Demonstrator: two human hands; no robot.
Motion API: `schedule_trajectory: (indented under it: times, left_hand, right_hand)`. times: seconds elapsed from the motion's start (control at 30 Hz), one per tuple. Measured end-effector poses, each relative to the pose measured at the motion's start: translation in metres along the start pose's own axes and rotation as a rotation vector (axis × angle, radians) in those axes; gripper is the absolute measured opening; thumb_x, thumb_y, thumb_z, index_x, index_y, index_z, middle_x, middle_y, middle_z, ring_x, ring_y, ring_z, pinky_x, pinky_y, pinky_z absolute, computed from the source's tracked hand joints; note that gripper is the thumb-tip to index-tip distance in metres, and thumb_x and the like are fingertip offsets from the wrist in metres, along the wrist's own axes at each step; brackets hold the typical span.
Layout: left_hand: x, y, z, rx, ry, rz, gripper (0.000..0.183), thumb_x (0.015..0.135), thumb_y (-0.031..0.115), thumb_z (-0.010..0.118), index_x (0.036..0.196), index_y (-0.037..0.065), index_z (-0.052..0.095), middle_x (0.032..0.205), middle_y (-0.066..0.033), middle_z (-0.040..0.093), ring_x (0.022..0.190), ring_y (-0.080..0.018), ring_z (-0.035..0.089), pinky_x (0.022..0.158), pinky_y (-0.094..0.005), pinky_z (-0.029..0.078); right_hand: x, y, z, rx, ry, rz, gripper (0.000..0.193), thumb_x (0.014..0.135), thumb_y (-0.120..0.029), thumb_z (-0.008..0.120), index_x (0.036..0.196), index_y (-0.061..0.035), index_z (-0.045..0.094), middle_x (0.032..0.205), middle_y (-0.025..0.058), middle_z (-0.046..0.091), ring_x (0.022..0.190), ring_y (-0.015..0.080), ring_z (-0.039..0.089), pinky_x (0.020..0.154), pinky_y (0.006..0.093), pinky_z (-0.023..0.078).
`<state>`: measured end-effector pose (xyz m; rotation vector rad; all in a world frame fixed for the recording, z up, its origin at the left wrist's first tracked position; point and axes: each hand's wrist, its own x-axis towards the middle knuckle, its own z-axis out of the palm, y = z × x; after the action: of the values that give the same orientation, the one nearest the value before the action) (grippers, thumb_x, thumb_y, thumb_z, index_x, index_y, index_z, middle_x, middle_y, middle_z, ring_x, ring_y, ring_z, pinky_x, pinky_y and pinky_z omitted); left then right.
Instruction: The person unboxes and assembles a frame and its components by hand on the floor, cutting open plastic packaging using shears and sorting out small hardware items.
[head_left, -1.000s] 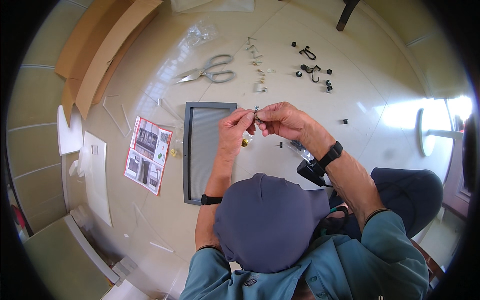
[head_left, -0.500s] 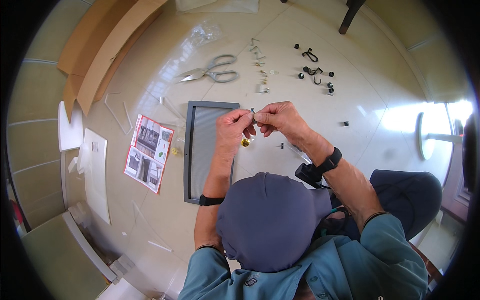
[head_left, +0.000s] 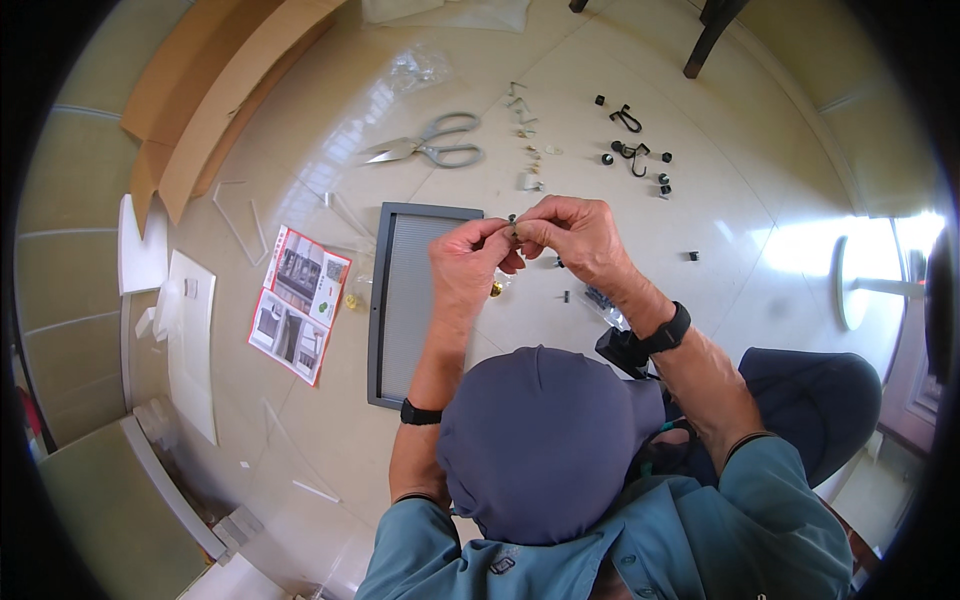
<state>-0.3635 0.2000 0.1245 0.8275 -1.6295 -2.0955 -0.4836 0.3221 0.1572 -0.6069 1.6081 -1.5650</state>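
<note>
My left hand and my right hand meet in front of me, thumbs and fingertips pinched together. Between them is a small dark metal piece, perhaps a screw or bolt; its tip sticks up above the fingers and the rest is hidden. Under my left forearm lies a grey rectangular frame with a mesh panel. A small gold-coloured part shows just below the hands. To the right of it lies a small dark screw, close to a clear plastic bag by my right wrist.
Grey-handled scissors lie ahead on the tiled floor, left of a column of small metal brackets. Black hooks and several black knobs are farther right. A printed leaflet and a cardboard box are at left.
Both hands have shifted slightly to the right, still pinching the small piece together. The floor items sit a little differently in view.
</note>
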Motion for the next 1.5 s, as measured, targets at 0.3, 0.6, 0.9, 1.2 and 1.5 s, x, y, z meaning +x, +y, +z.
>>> schedule_trajectory:
  times: [0.3, 0.6, 0.9, 1.2, 1.5]
  left_hand:
    - [-0.009, 0.019, 0.004, 0.054, -0.008, 0.143, 0.01, 0.086, -0.002, 0.066, 0.094, -0.007, 0.071, 0.078, -0.0078, 0.068, 0.062, -0.0137, 0.066, 0.055, -0.0235, 0.054]
    - [-0.01, 0.027, 0.004, 0.095, -0.027, 0.263, 0.008, 0.086, -0.007, 0.064, 0.091, -0.007, 0.069, 0.08, -0.0068, 0.065, 0.065, -0.0131, 0.067, 0.057, -0.0229, 0.055]
    - [-0.004, 0.025, 0.0, 0.291, -0.068, 0.407, 0.006, 0.083, -0.006, 0.066, 0.09, -0.006, 0.068, 0.074, -0.0068, 0.062, 0.062, -0.0115, 0.064, 0.056, -0.0236, 0.054]
    - [-0.006, 0.037, -0.003, 0.465, -0.078, 0.594, 0.008, 0.079, -0.006, 0.069, 0.087, -0.004, 0.066, 0.071, -0.0074, 0.06, 0.057, -0.0117, 0.058, 0.051, -0.025, 0.044]
    - [-0.011, 0.042, -0.01, 0.416, -0.086, 0.541, 0.008, 0.08, -0.008, 0.067, 0.087, -0.004, 0.066, 0.072, -0.0067, 0.061, 0.06, -0.0115, 0.062, 0.053, -0.0235, 0.047]
  right_hand:
    - [0.0, -0.002, 0.003, -0.091, 0.04, -0.216, 0.009, 0.09, -0.005, 0.067, 0.09, 0.0029, 0.071, 0.083, 0.0054, 0.068, 0.071, 0.01, 0.063, 0.065, 0.0244, 0.052]
    - [0.007, -0.002, -0.009, -0.007, -0.079, -0.131, 0.013, 0.093, -0.009, 0.066, 0.091, 0.0027, 0.07, 0.079, 0.0048, 0.068, 0.072, 0.0098, 0.063, 0.066, 0.0248, 0.052]
    - [0.007, 0.003, -0.007, 0.008, -0.064, -0.132, 0.015, 0.094, -0.011, 0.065, 0.089, 0.0029, 0.069, 0.078, 0.0039, 0.068, 0.072, 0.0103, 0.064, 0.068, 0.025, 0.053]
    - [0.003, -0.003, 0.001, -0.075, -0.009, -0.22, 0.011, 0.093, -0.006, 0.065, 0.088, 0.0036, 0.068, 0.079, 0.0045, 0.067, 0.07, 0.0106, 0.063, 0.065, 0.0248, 0.052]
    - [-0.002, -0.009, 0.012, -0.173, 0.018, -0.339, 0.008, 0.092, -0.001, 0.062, 0.091, 0.0051, 0.067, 0.081, 0.0073, 0.066, 0.069, 0.0119, 0.063, 0.063, 0.0251, 0.052]
